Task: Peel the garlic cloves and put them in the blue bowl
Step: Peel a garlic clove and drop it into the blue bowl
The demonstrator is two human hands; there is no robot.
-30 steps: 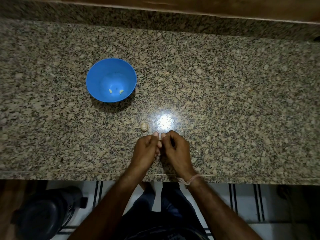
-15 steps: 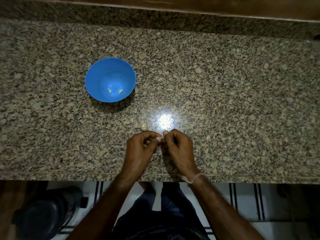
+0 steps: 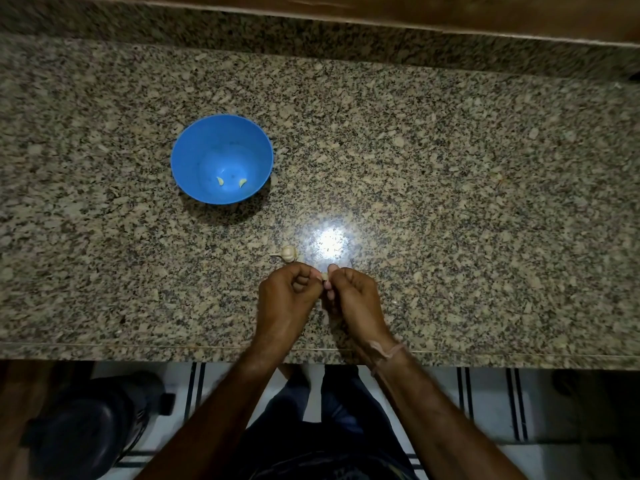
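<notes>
A blue bowl (image 3: 194, 150) stands on the granite counter at the left, with two peeled garlic cloves (image 3: 220, 181) pale yellow on its bottom. A small garlic bulb (image 3: 287, 253) with a thin stem lies on the counter just beyond my hands. My left hand (image 3: 287, 296) and my right hand (image 3: 353, 299) meet fingertip to fingertip near the counter's front edge. Between them they pinch one small pale garlic clove (image 3: 325, 276), mostly hidden by the fingers.
The speckled granite counter (image 3: 467, 202) runs wide to the right, with a bright light reflection behind my hands. A raised granite back edge and wooden strip close the far side. A dark round object (image 3: 86, 427) sits on the floor below at the left.
My hands have turned a little and my left hand's fingers have curled tighter around the clove. The bowl and bulb have not moved.
</notes>
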